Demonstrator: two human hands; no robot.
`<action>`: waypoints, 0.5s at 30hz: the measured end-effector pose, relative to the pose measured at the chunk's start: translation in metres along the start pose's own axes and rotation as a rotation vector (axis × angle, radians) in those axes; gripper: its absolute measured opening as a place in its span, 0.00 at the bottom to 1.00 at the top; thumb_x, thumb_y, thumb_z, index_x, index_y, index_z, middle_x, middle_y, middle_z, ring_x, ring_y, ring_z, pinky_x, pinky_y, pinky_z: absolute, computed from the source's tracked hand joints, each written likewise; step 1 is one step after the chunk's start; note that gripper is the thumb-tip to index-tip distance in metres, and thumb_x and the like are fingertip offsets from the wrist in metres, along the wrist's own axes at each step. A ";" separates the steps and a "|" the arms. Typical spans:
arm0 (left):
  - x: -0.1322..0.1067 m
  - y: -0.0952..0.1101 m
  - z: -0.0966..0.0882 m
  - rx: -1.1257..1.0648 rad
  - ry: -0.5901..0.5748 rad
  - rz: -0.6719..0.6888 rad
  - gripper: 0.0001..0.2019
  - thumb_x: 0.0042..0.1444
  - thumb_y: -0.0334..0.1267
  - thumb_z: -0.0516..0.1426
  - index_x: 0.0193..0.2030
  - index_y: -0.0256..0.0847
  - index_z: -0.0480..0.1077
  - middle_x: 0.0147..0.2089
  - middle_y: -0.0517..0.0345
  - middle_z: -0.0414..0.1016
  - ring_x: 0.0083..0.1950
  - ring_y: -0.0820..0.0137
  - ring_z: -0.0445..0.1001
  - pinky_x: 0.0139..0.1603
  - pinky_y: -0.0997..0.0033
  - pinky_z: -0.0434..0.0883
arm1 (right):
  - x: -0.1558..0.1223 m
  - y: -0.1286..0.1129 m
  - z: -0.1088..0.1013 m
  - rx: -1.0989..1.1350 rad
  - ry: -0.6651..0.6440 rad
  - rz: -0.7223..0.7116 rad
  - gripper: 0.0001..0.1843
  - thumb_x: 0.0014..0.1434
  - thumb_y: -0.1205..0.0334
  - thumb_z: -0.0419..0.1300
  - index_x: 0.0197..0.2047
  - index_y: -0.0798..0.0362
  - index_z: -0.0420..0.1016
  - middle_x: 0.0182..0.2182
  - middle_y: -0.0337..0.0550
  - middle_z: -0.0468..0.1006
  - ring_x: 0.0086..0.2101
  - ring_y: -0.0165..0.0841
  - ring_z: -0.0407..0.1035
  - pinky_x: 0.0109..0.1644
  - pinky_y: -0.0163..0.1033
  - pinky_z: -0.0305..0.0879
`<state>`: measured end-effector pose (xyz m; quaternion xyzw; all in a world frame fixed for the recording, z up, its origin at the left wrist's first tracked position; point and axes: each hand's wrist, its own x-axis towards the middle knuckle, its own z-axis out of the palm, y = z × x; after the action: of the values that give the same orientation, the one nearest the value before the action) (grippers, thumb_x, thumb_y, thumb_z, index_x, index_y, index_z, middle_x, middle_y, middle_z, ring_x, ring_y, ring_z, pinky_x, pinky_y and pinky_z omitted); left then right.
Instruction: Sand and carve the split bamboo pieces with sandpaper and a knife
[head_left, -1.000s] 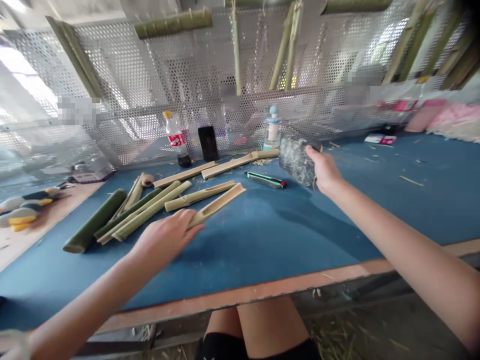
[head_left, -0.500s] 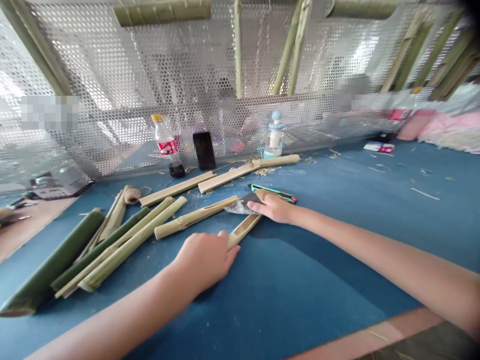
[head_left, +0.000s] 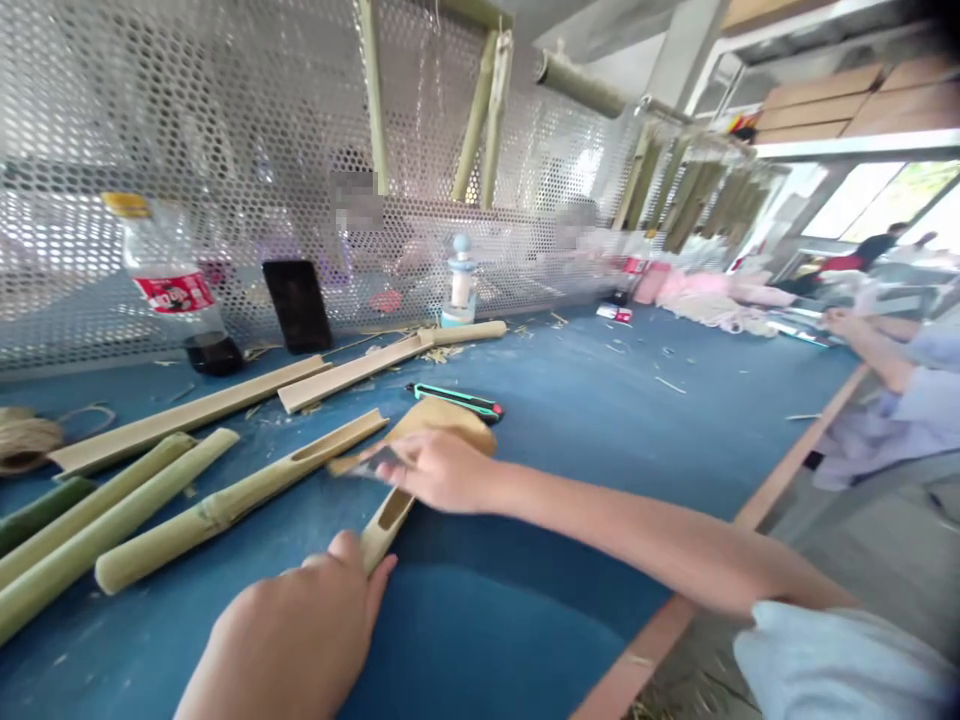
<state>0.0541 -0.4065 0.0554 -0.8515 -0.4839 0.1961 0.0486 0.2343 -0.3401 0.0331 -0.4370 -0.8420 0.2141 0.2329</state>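
1. From where I stand, the person's left hand [head_left: 292,630] is wrapped around the near end of a short bamboo piece [head_left: 384,528], which points away over the blue table [head_left: 675,480], its slotted top facing up.
2. The right hand [head_left: 442,470] pinches a tan-backed sheet [head_left: 444,422], curled and blurred, at that piece's far end; I can't tell whether the sheet touches the bamboo.
3. Just left of the hands lies a second slotted bamboo [head_left: 225,505], with a green-handled cutter [head_left: 454,400] just beyond the sheet.
4. Split bamboo strips [head_left: 352,372] lie farther off, and a twine ball [head_left: 26,440] sits at the far left.
5. Along the perforated panel [head_left: 247,120] I see, left to right, a red-labelled bottle [head_left: 174,292], a black phone [head_left: 298,308] and a blue-topped container [head_left: 460,290].
6. At the far right, another person's hands [head_left: 844,325] are over the table edge; what they grasp is too small to tell.
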 end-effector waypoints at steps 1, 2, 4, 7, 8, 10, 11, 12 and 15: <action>-0.001 0.001 -0.002 -0.006 -0.031 0.011 0.23 0.68 0.31 0.36 0.51 0.34 0.72 0.34 0.43 0.77 0.34 0.50 0.80 0.30 0.55 0.74 | 0.000 -0.002 0.001 0.017 -0.042 -0.052 0.20 0.69 0.50 0.49 0.34 0.53 0.74 0.35 0.41 0.78 0.40 0.33 0.71 0.47 0.35 0.62; -0.003 0.001 -0.003 -0.004 -0.050 0.018 0.24 0.67 0.28 0.36 0.52 0.35 0.71 0.36 0.43 0.78 0.34 0.50 0.80 0.30 0.56 0.74 | 0.001 -0.004 0.002 0.019 -0.084 -0.089 0.20 0.68 0.49 0.50 0.33 0.52 0.74 0.34 0.40 0.78 0.40 0.32 0.71 0.45 0.33 0.62; -0.005 0.002 -0.006 0.005 -0.039 0.005 0.23 0.67 0.30 0.37 0.52 0.34 0.71 0.36 0.42 0.78 0.34 0.50 0.80 0.30 0.56 0.74 | 0.002 -0.005 0.001 -0.024 -0.120 -0.069 0.23 0.68 0.46 0.49 0.32 0.53 0.73 0.33 0.42 0.78 0.38 0.33 0.72 0.43 0.34 0.62; -0.007 0.004 -0.010 -0.036 0.006 -0.042 0.21 0.69 0.39 0.39 0.48 0.33 0.70 0.31 0.45 0.77 0.33 0.50 0.80 0.30 0.55 0.74 | 0.006 -0.001 -0.003 -0.101 -0.050 0.081 0.28 0.69 0.45 0.45 0.34 0.57 0.75 0.34 0.49 0.79 0.38 0.37 0.73 0.44 0.38 0.62; -0.007 0.005 -0.012 -0.049 -0.004 -0.041 0.20 0.69 0.38 0.39 0.48 0.33 0.70 0.31 0.45 0.77 0.33 0.50 0.80 0.30 0.55 0.75 | 0.006 -0.001 -0.003 -0.099 -0.037 0.069 0.27 0.70 0.47 0.45 0.38 0.58 0.76 0.37 0.50 0.79 0.41 0.38 0.73 0.46 0.39 0.62; -0.007 0.007 -0.014 -0.040 -0.035 -0.017 0.20 0.68 0.34 0.39 0.50 0.32 0.70 0.34 0.43 0.78 0.34 0.51 0.80 0.32 0.54 0.75 | 0.007 -0.004 -0.001 -0.069 -0.083 -0.063 0.21 0.70 0.50 0.47 0.44 0.55 0.76 0.43 0.47 0.79 0.47 0.36 0.71 0.51 0.37 0.61; -0.008 0.008 -0.015 -0.026 -0.038 -0.004 0.20 0.68 0.32 0.39 0.51 0.32 0.70 0.35 0.42 0.78 0.34 0.51 0.80 0.32 0.53 0.75 | 0.007 -0.005 -0.001 -0.058 -0.126 -0.115 0.19 0.70 0.51 0.49 0.45 0.53 0.76 0.44 0.44 0.79 0.48 0.35 0.71 0.51 0.36 0.61; -0.008 0.008 -0.015 -0.011 -0.030 0.001 0.20 0.68 0.31 0.39 0.51 0.32 0.70 0.36 0.42 0.78 0.35 0.51 0.80 0.32 0.54 0.75 | 0.008 -0.004 -0.001 -0.057 -0.162 -0.129 0.19 0.69 0.50 0.49 0.43 0.52 0.76 0.43 0.43 0.80 0.46 0.34 0.72 0.49 0.35 0.61; -0.007 0.008 -0.013 -0.022 0.033 -0.038 0.19 0.69 0.37 0.40 0.47 0.32 0.70 0.32 0.42 0.77 0.32 0.49 0.79 0.29 0.54 0.75 | 0.011 0.006 -0.009 -0.108 -0.148 0.059 0.30 0.69 0.42 0.44 0.36 0.56 0.77 0.34 0.47 0.80 0.38 0.36 0.73 0.42 0.37 0.63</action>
<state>0.0623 -0.4158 0.0669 -0.8457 -0.5012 0.1759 0.0510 0.2372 -0.3260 0.0388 -0.4565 -0.8540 0.2066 0.1398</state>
